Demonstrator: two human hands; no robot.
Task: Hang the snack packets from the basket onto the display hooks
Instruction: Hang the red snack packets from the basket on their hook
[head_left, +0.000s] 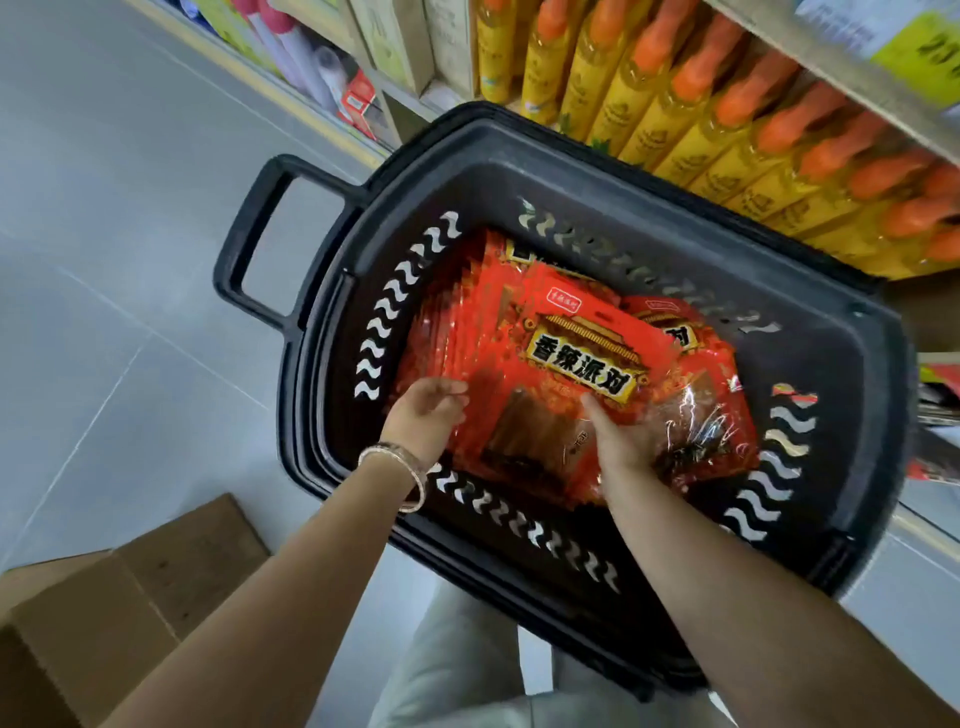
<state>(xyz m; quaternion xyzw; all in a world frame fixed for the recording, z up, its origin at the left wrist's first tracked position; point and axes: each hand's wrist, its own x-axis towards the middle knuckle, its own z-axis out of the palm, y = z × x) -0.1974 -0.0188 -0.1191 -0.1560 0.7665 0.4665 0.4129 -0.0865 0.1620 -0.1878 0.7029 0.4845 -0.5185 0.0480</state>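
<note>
Packets (582, 358) sit fanned mid-basket (519, 171). My left hand (426, 413) curls round the stack's near-left edge. My right hand (623, 441) pinches the top packet, thumb above, fingers hidden beneath. I'd peel off one only and regrip near its header, leaving the hang hole free. No hooks in view.

A black plastic basket (519, 156) with wavy slots in its walls holds a pile of shiny red snack packets (457, 322), fanned and overlapping on its floor. The top packet (582, 358) lies face up in the basket's middle, yellow characters on a black band.
</note>
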